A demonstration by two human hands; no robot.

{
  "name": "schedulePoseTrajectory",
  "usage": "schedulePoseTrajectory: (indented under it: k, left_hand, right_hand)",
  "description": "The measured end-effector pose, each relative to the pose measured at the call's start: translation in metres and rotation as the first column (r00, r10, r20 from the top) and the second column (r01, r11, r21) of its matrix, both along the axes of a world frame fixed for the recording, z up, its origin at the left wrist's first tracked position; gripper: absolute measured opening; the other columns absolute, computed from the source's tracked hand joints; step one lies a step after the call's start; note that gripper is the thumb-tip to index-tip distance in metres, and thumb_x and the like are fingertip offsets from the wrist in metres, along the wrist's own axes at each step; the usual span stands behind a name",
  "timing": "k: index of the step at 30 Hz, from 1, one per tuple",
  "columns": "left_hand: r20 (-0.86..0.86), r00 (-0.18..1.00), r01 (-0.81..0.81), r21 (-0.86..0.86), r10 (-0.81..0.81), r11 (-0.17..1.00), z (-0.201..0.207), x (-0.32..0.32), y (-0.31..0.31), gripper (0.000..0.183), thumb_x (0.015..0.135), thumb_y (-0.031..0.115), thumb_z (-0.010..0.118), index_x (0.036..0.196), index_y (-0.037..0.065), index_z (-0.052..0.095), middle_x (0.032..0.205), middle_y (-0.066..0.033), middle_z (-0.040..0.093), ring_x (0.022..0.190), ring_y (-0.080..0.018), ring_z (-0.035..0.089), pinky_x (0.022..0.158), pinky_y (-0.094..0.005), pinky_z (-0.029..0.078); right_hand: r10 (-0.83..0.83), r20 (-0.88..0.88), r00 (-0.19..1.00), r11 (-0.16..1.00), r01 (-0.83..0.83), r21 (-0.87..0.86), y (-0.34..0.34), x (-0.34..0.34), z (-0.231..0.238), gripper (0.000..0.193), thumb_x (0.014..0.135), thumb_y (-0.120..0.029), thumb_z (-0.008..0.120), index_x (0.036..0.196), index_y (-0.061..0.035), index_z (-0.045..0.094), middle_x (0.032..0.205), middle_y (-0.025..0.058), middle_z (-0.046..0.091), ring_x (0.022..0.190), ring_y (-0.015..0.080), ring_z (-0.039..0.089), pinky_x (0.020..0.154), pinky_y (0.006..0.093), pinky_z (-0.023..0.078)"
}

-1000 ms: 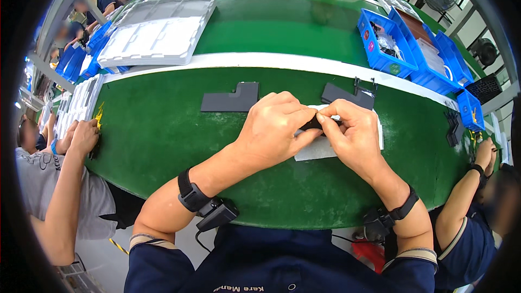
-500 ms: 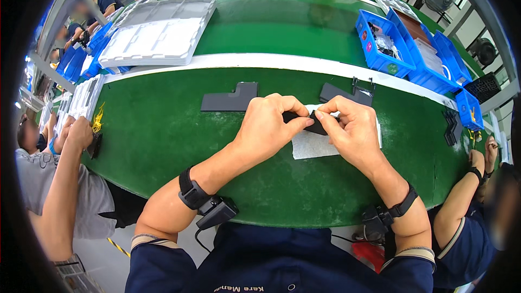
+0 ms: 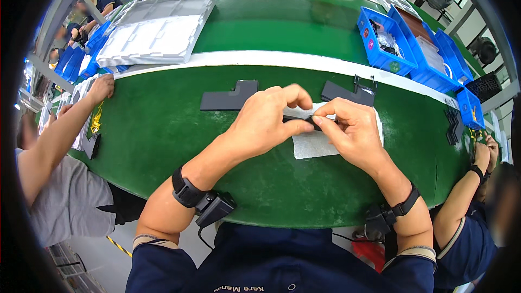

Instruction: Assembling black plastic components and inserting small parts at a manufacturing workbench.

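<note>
Both my hands meet over a white sheet (image 3: 315, 146) that looks like cloth or soft paper. Between them is a small black part (image 3: 291, 120), mostly covered by fingers. My left hand (image 3: 263, 116) steadies its left side, thumb along the near edge and a raised, blurred forefinger above. My right hand (image 3: 355, 133) is closed, its thumb and forefinger pinching at the part's middle; any smaller piece there is too hidden to tell. Beyond my left hand lies a dark grey L-shaped piece (image 3: 228, 97). A similar dark piece (image 3: 347, 94) with small upright prongs lies beyond my right hand.
A stack of white trays (image 3: 152, 35) stands far left, beyond a white divider strip (image 3: 271, 58). Blue bins (image 3: 393, 65) with parts line the far right. Black angled pieces (image 3: 452, 127) lie at right. Co-workers' arms (image 3: 65, 114) reach in at both sides, near yellow strands (image 3: 96, 119).
My left forefinger has lifted away from the black part, and my right fingertips have shifted slightly left along it. The left co-worker's arm has moved farther out toward the stacked trays.
</note>
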State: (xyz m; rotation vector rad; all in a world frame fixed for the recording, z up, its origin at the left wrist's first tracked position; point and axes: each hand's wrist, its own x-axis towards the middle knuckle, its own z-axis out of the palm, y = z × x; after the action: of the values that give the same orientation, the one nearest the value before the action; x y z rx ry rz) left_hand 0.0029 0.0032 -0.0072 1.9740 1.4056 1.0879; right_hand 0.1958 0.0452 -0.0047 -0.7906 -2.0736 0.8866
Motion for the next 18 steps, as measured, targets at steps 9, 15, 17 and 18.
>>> schedulePoseTrajectory:
  k: [9, 15, 17, 18]
  left_hand:
    - [0.360, 0.921, -0.046, -0.274, 0.147, 0.961, 0.004, -0.006, 0.003, 0.032, 0.086, 0.009, 0.074, 0.115, 0.003, 0.063, 0.093, 0.0004, 0.066, 0.078, -0.0038, 0.059, 0.071, -0.0207, 0.050]
    - [0.407, 0.909, 0.033, -0.286, 0.090, 0.958, 0.015, 0.000, 0.001, 0.024, 0.090, 0.015, 0.071, 0.111, 0.004, 0.068, 0.090, 0.0036, 0.065, 0.075, -0.0015, 0.054, 0.067, -0.0188, 0.046]
    - [0.400, 0.911, 0.015, -0.268, 0.097, 0.963, 0.013, 0.002, 0.002, 0.018, 0.092, 0.017, 0.069, 0.105, 0.004, 0.070, 0.084, 0.0056, 0.064, 0.074, -0.0011, 0.051, 0.065, -0.0179, 0.042]
    - [0.401, 0.911, 0.017, -0.270, 0.096, 0.963, 0.012, 0.002, 0.002, 0.018, 0.092, 0.017, 0.069, 0.105, 0.004, 0.070, 0.084, 0.0056, 0.064, 0.074, -0.0011, 0.051, 0.065, -0.0179, 0.042]
  right_hand:
    - [-0.100, 0.004, 0.995, 0.990, 0.099, -0.100, 0.005, 0.002, -0.005, 0.041, 0.080, -0.004, 0.075, 0.118, 0.0049, 0.061, 0.091, 0.0119, 0.070, 0.062, 0.0099, 0.062, 0.058, 0.0250, 0.050]
    - [-0.114, -0.142, 0.983, 0.961, 0.073, -0.268, -0.003, -0.002, -0.007, 0.026, 0.083, -0.004, 0.073, 0.106, 0.0024, 0.063, 0.085, 0.0100, 0.071, 0.076, 0.0104, 0.067, 0.068, 0.0255, 0.054]
    - [-0.107, -0.175, 0.979, 0.973, 0.067, -0.219, 0.000, -0.004, -0.010, 0.022, 0.084, -0.004, 0.073, 0.103, 0.0022, 0.064, 0.084, 0.0094, 0.071, 0.076, 0.0106, 0.067, 0.068, 0.0253, 0.054]
    - [-0.099, -0.203, 0.974, 0.983, 0.064, -0.174, 0.000, -0.004, -0.012, 0.019, 0.084, -0.004, 0.073, 0.099, 0.0019, 0.064, 0.082, 0.0088, 0.071, 0.076, 0.0107, 0.068, 0.068, 0.0251, 0.054]
